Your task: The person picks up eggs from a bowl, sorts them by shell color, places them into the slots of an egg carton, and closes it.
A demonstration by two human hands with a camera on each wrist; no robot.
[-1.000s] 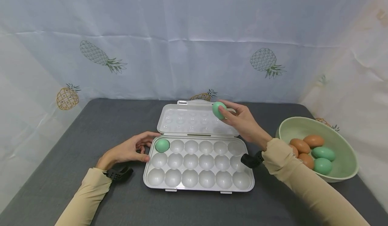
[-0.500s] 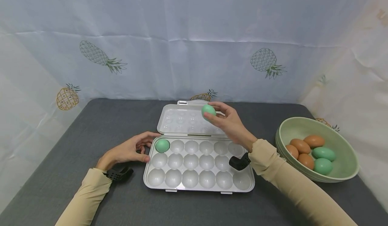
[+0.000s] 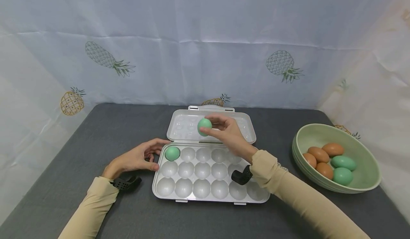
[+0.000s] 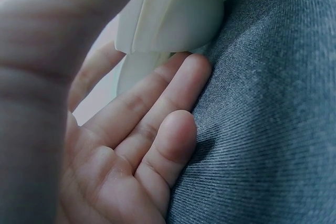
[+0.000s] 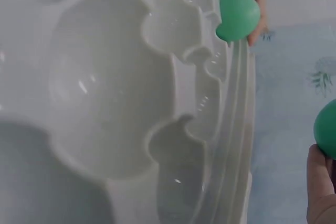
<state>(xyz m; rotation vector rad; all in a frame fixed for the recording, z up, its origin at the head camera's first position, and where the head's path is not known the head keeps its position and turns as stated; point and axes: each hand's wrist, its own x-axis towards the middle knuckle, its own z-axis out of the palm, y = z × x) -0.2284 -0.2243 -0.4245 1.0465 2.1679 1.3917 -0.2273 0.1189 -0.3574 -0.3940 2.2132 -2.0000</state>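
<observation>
A green egg (image 3: pixel 204 126) is pinched between the thumb and fingers of my right hand (image 3: pixel 229 134), raised in front of the raised lid. Below is a white egg tray (image 3: pixel 202 170) with rows of round hollows. Another green egg (image 3: pixel 172 153) sits in its back-left hollow, also visible in the right wrist view as the egg (image 5: pixel 240 18). My left hand (image 3: pixel 138 157) rests against the tray's left side, thumb and forefinger touching the edge. In the left wrist view, its other fingers (image 4: pixel 157 98) lie loosely bent on the cloth under the rim.
The tray's hinged lid (image 3: pixel 185 126) lies folded back behind it. On the right stands a pale green bowl (image 3: pixel 307 134) with brown eggs (image 3: pixel 333 149) and green eggs (image 3: pixel 342 176). Dark grey cloth (image 3: pixel 205 221) covers the table, before a pineapple-print curtain (image 3: pixel 192 71).
My right hand has carried the green egg leftward and slightly down across the lid. My left hand stays at the tray's left edge.
</observation>
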